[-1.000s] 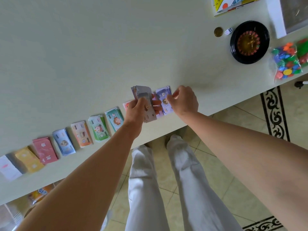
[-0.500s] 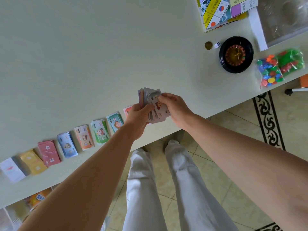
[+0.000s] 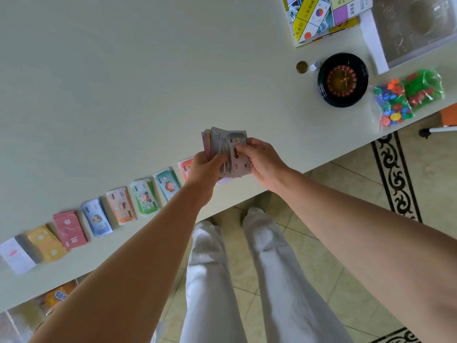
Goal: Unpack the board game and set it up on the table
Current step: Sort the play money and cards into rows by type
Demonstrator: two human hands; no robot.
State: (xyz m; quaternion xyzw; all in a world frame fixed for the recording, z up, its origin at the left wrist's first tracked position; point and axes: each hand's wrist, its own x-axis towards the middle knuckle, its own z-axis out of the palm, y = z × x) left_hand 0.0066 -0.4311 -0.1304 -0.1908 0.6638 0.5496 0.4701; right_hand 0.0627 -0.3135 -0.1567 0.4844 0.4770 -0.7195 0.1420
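Both hands are busy with the wad of play money (image 3: 223, 141), raised just above the near edge of the tabletop (image 3: 123, 95). The left hand (image 3: 206, 169) grips the fanned wad from below, fingers curled round it. The right hand (image 3: 262, 159) pinches the front grey note by its edge, a hold that suits peeling off 1 note at a time while the other hand steadies the rest.

Leftward from the left hand, a row of sorted piles (image 3: 144, 199) runs along the tabletop edge, each colour kept apart. This looks like sorting by denomination, and the pink pile (image 3: 185, 166) sits just beside the left hand. The grey note probably needs its own spot, likely rightward of the hands.

Well beyond the right hand lie the other pieces, unpacked but grouped out of the way: the roulette wheel (image 3: 342, 80), a die (image 3: 314, 66), a coin (image 3: 301, 67), 2 bags of tokens (image 3: 393, 105) and the game board (image 3: 321, 16), not yet fully laid out.
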